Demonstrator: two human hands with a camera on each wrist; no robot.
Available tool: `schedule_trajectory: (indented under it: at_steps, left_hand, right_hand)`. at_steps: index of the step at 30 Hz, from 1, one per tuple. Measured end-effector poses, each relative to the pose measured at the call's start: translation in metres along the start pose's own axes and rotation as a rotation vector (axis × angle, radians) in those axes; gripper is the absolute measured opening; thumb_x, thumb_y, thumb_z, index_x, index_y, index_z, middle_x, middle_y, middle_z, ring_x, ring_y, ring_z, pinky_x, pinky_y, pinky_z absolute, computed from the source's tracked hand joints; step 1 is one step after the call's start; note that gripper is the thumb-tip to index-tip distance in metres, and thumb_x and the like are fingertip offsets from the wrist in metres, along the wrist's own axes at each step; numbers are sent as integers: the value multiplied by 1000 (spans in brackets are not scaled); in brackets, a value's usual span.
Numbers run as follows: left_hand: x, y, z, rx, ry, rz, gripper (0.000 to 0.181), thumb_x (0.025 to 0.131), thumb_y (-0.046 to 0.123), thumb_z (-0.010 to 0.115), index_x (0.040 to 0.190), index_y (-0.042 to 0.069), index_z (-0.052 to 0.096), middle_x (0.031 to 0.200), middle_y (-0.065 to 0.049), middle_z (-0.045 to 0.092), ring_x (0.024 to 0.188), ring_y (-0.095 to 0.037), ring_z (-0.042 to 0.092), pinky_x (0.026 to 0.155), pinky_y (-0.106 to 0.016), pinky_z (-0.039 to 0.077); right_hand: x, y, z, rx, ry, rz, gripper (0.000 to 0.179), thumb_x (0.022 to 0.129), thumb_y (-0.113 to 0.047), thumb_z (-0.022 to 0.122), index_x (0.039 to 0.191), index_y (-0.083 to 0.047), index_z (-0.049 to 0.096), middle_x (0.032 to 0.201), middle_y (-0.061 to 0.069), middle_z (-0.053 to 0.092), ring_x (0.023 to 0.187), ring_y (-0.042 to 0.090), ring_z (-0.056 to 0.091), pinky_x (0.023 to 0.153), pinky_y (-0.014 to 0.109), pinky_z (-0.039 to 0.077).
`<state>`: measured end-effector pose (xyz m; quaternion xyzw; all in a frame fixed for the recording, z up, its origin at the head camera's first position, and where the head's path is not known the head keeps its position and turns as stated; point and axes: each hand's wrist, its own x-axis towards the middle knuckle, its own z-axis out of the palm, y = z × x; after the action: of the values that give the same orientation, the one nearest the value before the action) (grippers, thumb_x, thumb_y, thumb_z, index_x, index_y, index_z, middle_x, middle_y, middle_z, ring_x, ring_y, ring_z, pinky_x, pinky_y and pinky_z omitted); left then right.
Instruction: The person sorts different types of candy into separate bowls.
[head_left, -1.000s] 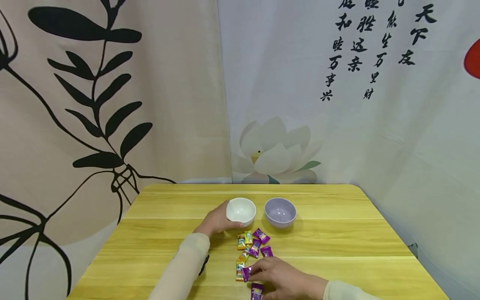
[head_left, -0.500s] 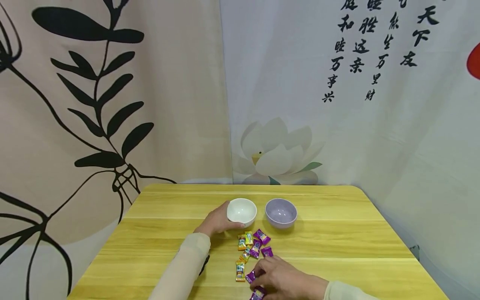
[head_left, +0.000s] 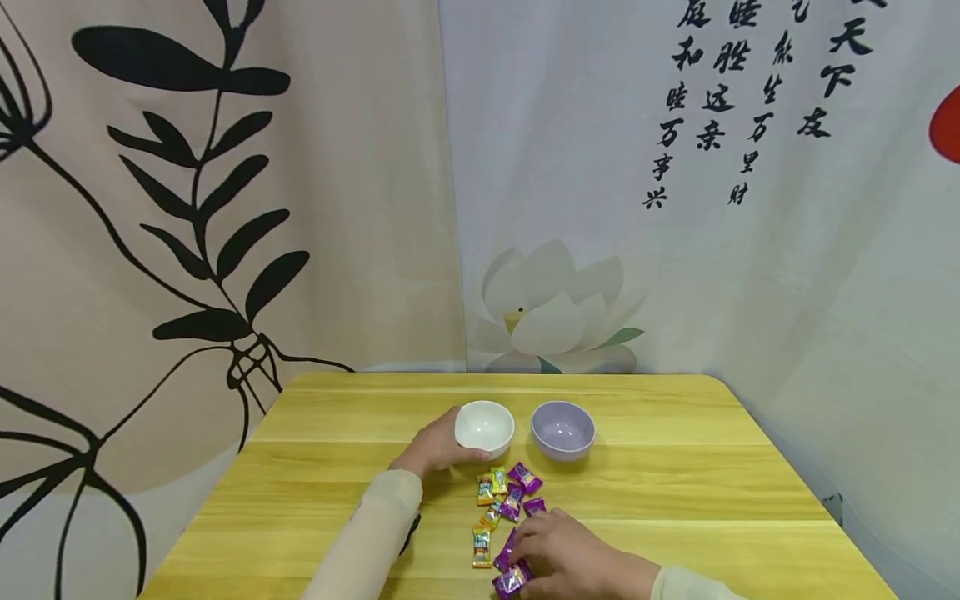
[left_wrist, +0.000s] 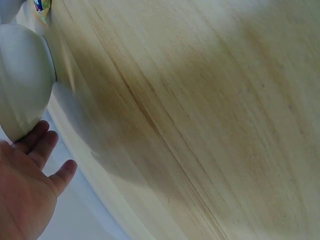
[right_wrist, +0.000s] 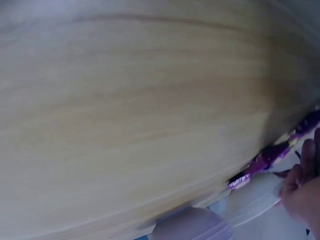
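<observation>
My left hand (head_left: 437, 446) grips the side of a white bowl (head_left: 485, 428), thumb along its near side; in the left wrist view fingers of the hand (left_wrist: 30, 185) lie against the bowl (left_wrist: 25, 75). My right hand (head_left: 573, 554), fingers bent, is at the near end of the candies. Its fingertips pinch a purple-wrapped candy (head_left: 505, 551), which is partly hidden. Another purple candy (head_left: 512, 580) lies right by the thumb. In the right wrist view the hand (right_wrist: 302, 200) shows at the right edge, beside purple wrappers (right_wrist: 267, 159).
A lavender bowl (head_left: 562, 430) stands right of the white one. Between the bowls and my right hand lie more purple candies (head_left: 512, 502) and several yellow-orange candies (head_left: 482, 547). The wooden table (head_left: 712, 467) ends at a printed cloth backdrop (head_left: 360, 208).
My right fingers have drawn one purple candy slightly right, away from the yellow one, and the nearest purple candy has turned and shifted. My left hand stays on the white bowl.
</observation>
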<state>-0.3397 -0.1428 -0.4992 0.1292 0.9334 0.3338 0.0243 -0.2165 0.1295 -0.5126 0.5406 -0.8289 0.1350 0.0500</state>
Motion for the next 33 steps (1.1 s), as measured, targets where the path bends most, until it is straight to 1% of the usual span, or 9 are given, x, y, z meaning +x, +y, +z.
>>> schedule_trajectory:
  at_steps: [4,8,11,17,21,26,28,30,33]
  left_hand:
    - [0,0,2,-3,0,-1,102,67,58,86,146,10,42,131,-8,59,118,-31,57,99,-52,45]
    - [-1,0,3,-24,0,3,102,67,57,86,146,9,41,132,-9,58,119,-31,57,100,-52,45]
    - [-1,-1,3,-36,-3,18,102,68,55,87,146,8,40,132,-11,58,119,-32,57,100,-53,44]
    - [-1,-2,4,-41,6,51,101,69,53,87,145,6,40,132,-12,58,118,-32,57,101,-52,44]
    - [-2,-2,4,-90,10,51,100,69,51,87,145,7,41,131,-12,58,117,-31,58,100,-52,45]
    - [-4,-2,6,-159,6,49,98,71,46,88,146,7,39,131,-12,58,115,-30,58,99,-52,46]
    - [-5,-2,6,-171,6,46,98,72,45,88,147,7,39,131,-12,58,115,-30,58,99,-52,46]
    - [-5,-1,5,-171,9,45,97,72,45,88,146,7,39,131,-12,58,115,-30,58,98,-52,46]
    - [-5,0,5,-161,10,31,97,72,45,88,146,6,40,129,-13,59,113,-30,59,97,-52,46]
  right_hand:
    - [2,4,-7,42,47,115,32,89,-47,71,113,-26,71,111,-14,65,105,7,59,91,41,49]
    - [9,12,-14,70,149,194,33,86,-41,76,110,-18,74,105,-11,68,98,9,63,86,35,51]
    - [16,19,-19,128,212,294,34,83,-38,79,107,-15,75,100,-10,70,93,10,64,82,33,52]
    - [35,32,-31,192,337,501,32,83,-34,80,104,-10,75,95,-3,70,89,19,66,78,36,54]
    - [51,41,-36,208,396,598,27,85,-33,79,101,-12,76,94,-2,71,86,17,65,75,35,54]
    - [70,54,-40,167,429,691,25,87,-33,78,101,-13,76,88,-4,70,75,13,61,66,30,51]
    - [77,59,-41,139,429,728,28,87,-36,76,102,-12,76,90,-3,71,78,14,62,68,32,52]
    - [83,64,-40,107,419,757,31,88,-39,75,104,-12,76,94,0,71,84,19,64,78,39,53]
    - [92,70,-39,68,403,784,36,89,-42,73,106,-11,76,100,4,72,94,26,66,90,50,49]
